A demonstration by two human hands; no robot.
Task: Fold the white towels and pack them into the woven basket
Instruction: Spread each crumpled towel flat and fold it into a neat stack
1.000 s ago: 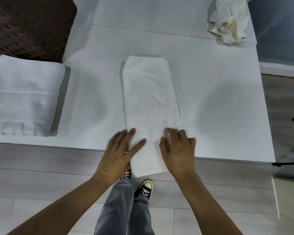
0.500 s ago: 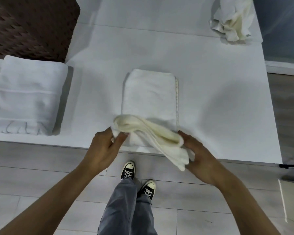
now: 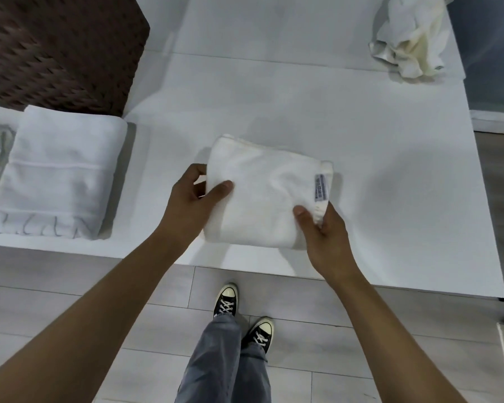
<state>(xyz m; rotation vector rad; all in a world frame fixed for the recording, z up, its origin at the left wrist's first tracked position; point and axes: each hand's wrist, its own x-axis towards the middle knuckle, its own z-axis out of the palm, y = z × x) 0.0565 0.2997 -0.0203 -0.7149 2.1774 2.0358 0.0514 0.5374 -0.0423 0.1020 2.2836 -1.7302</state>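
Right of the basket [image 3: 56,50], near the table [image 3: 390,170] edge, lies the folded towel [image 3: 262,193]; the left hand [image 3: 192,199] pinches its left side, the right hand [image 3: 323,228] pinches its tagged corner.

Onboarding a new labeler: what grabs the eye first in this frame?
The folded white towel at the table's near centre, gripped at its sides by the left hand and right hand. Next, the dark woven basket at far left with a folded towel stack in front, and a crumpled towel at far right.
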